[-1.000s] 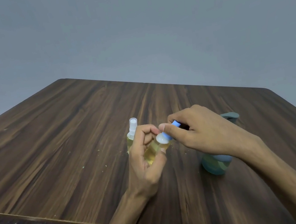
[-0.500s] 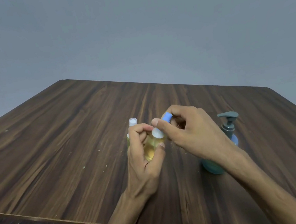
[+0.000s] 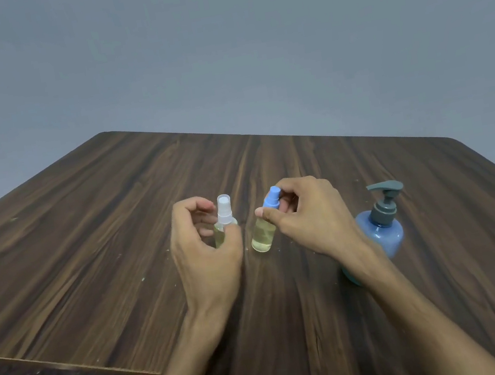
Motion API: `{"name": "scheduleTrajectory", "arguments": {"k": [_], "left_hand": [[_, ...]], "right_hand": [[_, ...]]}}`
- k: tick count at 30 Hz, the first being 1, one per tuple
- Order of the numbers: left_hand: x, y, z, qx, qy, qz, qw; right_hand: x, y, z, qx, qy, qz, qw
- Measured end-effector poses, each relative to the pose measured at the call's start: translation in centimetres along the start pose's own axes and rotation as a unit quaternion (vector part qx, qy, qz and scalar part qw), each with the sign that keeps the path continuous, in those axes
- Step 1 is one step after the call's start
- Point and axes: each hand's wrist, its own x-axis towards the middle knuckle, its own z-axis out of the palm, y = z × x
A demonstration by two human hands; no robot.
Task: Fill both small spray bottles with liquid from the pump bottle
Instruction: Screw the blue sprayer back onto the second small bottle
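Head view: I am seeing the dark wood-grain table (image 3: 86, 245) offering open room left and far, its near edge close. The blue pump bottle (image 3: 379, 231) is standing right. Both small clear spray bottles, white-capped (image 3: 225, 223) and blue-capped (image 3: 263, 233), are holding yellowish liquid, suggesting filling done. Right hand (image 3: 313, 219) is pinching the blue cap; left hand (image 3: 204, 252) is curling loosely beside the white-capped bottle, contact unclear.
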Motion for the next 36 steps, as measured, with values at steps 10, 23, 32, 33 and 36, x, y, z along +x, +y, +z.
{"name": "scheduleTrajectory", "arguments": {"k": [10,23,32,33,36], "left_hand": [[3.8,-3.4,-1.5,0.183,-0.286,-0.125,0.932],[4.9,-2.8,2.7,0.148,-0.417,-0.091,0.892],[4.2,-2.8,4.1,0.134,-0.429,-0.084,0.889],[4.1,-2.7,4.3,0.131,-0.433,-0.083,0.888],[3.9,-2.8,4.6,0.122,-0.441,-0.080,0.886]], "right_hand": [[1.0,1.2,0.7,-0.092,-0.010,0.019,0.996],[0.5,0.9,0.0,-0.104,-0.023,0.058,0.993],[-0.1,0.6,-1.5,-0.146,-0.043,0.074,0.986],[-0.1,0.5,-1.8,-0.155,-0.051,0.074,0.984],[-0.3,0.4,-2.3,-0.170,-0.057,0.076,0.981]]}}
